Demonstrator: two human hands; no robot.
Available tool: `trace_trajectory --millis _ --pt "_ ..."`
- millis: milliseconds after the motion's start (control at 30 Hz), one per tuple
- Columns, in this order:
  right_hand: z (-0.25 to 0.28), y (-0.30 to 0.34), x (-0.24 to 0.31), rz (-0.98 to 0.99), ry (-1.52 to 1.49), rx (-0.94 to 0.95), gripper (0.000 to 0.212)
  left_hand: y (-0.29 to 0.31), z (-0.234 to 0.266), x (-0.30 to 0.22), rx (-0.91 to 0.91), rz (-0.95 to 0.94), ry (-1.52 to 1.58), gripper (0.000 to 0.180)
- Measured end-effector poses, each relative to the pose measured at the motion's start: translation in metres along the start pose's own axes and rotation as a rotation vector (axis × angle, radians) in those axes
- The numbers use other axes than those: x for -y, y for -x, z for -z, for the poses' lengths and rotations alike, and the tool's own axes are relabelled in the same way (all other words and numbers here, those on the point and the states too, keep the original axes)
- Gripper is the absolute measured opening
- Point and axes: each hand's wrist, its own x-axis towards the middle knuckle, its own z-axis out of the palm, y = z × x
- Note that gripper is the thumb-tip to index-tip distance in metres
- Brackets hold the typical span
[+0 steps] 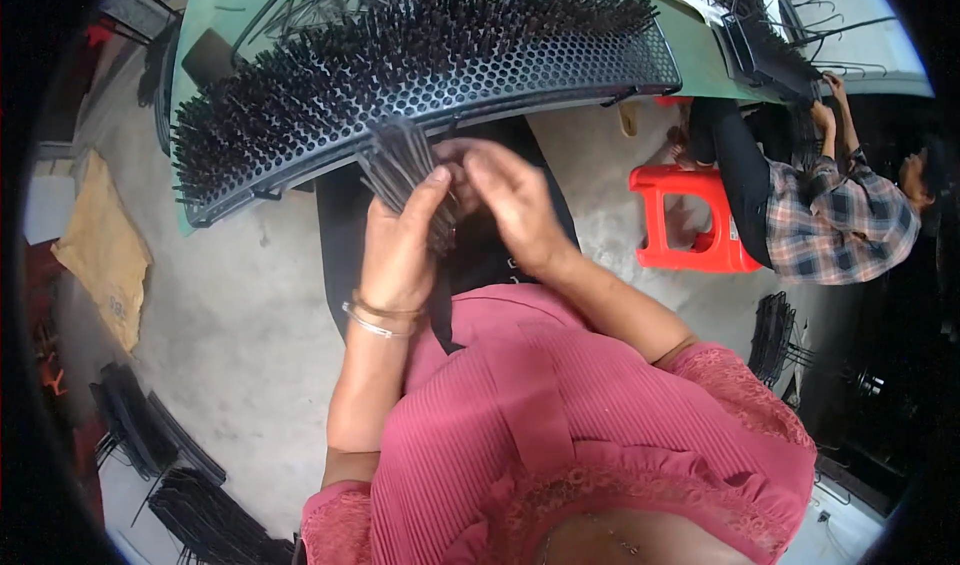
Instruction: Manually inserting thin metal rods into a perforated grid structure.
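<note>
My left hand (400, 240) is closed round a bundle of thin dark rods (398, 165), its thumb lying across them. The rods' upper ends fan out just below a curved black perforated panel (530, 70). Many short dark rods (340, 75) stand upright in the panel's holes, in a dense band along its far side. Right beside the bundle, my right hand (510, 200) has its fingers curled in toward the left thumb. Its fingertips are partly hidden and slightly blurred, so what they pinch does not show.
The panel rests on a green table (690, 40) strewn with loose rods (340, 0). A person (830, 210) in a checked shirt works at another dark panel (770, 60) on the right, by a red plastic stool (690, 215). Stacked black panels (205, 515) and brown cardboard (103, 255) lie at left.
</note>
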Motion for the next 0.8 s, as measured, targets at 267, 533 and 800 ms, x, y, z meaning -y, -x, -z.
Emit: trace_trajectory --millis 267,533,800 --pt "0.016 -0.033 0.046 -0.197 0.142 0.215 0.024 0.007 -0.001 -0.004 0.106 0.085 -0.038 0.024" --pt "0.023 -0.046 0.027 -0.046 0.227 0.183 0.019 0.004 0.002 0.002 0.045 0.031 0.029 0.024" --pt "0.018 -0.059 0.064 0.256 0.220 0.062 0.016 0.000 0.013 -0.002 -0.119 -0.109 0.289 0.018"
